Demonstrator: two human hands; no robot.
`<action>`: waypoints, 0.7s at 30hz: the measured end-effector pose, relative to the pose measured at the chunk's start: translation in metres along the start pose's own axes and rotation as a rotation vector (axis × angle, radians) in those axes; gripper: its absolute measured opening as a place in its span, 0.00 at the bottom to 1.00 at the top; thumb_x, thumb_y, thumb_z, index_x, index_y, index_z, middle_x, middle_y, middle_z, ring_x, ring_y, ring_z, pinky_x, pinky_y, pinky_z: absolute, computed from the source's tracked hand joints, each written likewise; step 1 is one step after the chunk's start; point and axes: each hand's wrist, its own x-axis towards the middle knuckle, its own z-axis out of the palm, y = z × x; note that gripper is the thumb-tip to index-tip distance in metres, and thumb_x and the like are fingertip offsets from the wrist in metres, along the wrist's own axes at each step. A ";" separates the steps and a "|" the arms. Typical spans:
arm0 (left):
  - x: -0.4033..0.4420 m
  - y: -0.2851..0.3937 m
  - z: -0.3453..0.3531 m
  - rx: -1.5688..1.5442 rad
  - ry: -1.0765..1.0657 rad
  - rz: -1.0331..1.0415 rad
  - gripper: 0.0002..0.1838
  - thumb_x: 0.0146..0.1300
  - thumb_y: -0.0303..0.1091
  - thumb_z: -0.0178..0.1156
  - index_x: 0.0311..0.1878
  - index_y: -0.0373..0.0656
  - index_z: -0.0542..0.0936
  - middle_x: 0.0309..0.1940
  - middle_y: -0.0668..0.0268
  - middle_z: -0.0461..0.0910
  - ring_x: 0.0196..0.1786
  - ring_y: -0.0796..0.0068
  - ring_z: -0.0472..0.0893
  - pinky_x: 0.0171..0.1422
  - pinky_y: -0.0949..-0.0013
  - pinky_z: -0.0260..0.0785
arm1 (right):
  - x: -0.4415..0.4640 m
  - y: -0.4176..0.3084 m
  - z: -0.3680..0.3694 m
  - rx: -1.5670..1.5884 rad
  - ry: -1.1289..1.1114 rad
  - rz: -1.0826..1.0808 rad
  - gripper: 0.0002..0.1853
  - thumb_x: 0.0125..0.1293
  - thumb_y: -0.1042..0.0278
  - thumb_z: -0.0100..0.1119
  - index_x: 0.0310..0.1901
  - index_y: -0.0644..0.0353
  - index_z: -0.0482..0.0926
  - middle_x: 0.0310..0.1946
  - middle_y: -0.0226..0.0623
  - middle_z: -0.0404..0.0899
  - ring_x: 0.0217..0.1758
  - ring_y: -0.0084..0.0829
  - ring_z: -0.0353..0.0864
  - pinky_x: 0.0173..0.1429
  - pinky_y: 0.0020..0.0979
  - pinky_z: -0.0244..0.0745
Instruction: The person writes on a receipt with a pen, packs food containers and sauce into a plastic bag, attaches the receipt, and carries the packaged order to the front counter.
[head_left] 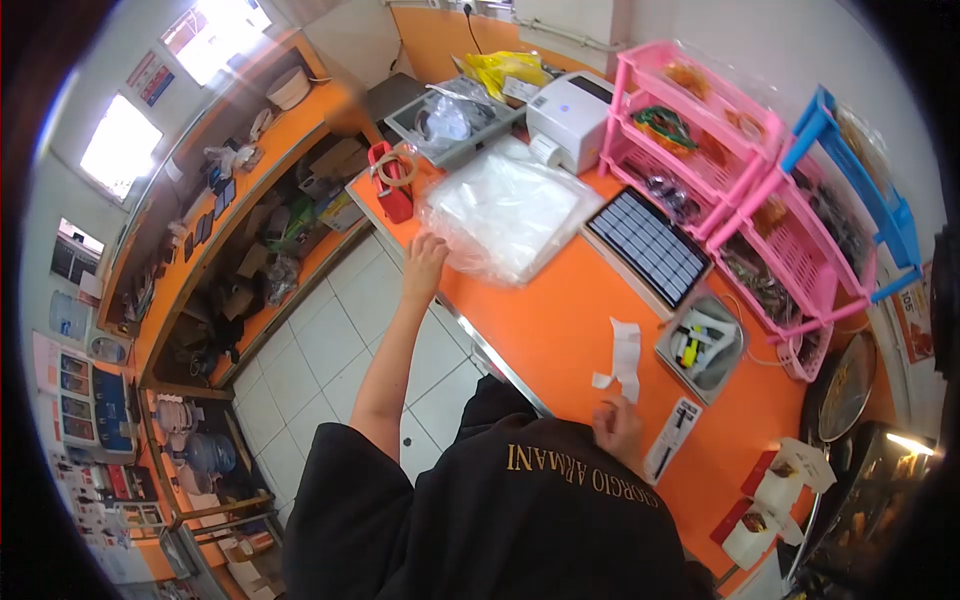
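Observation:
My left hand [427,262] reaches to the table's left edge, its fingers apart at the rim of a stack of clear plastic bags [515,205]. Whether the fingertips grip the plastic is hard to see. Close to my body, my right hand [618,428] has curled fingers at the lower end of a white paper label strip [626,355]. Just right of that hand lies a narrow packaged item on a white card [672,440], showing a dark slim shape.
On the orange table [540,320] stand a white label printer [570,120], a red tape dispenser [392,185], a grey bin [455,125], a black keyboard-like panel [650,245] and a grey tray of tools [700,345]. Pink racks [690,120] line the back; small white boxes [775,500] sit right.

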 end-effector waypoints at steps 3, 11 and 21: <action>0.050 -0.008 -0.010 -0.249 -0.019 0.102 0.07 0.54 0.32 0.56 0.37 0.46 0.75 0.35 0.64 0.77 0.44 0.63 0.75 0.48 0.59 0.67 | 0.080 -0.047 0.062 0.154 -0.068 -0.210 0.11 0.56 0.78 0.54 0.43 0.64 0.73 0.31 0.44 0.74 0.32 0.39 0.77 0.34 0.32 0.72; 0.134 0.004 -0.034 -0.459 -0.103 0.456 0.07 0.56 0.38 0.56 0.30 0.46 0.74 0.29 0.68 0.74 0.33 0.66 0.77 0.33 0.65 0.70 | 0.283 -0.085 0.221 0.387 -0.183 0.330 0.19 0.60 0.68 0.50 0.51 0.69 0.71 0.52 0.53 0.70 0.56 0.43 0.71 0.57 0.36 0.67; 0.154 -0.058 -0.095 -1.240 -0.466 0.194 0.08 0.58 0.29 0.57 0.40 0.40 0.78 0.28 0.62 0.79 0.29 0.73 0.80 0.33 0.73 0.71 | 0.299 0.021 0.216 -0.141 -0.276 0.032 0.15 0.55 0.59 0.57 0.41 0.57 0.77 0.54 0.39 0.72 0.62 0.37 0.66 0.65 0.32 0.61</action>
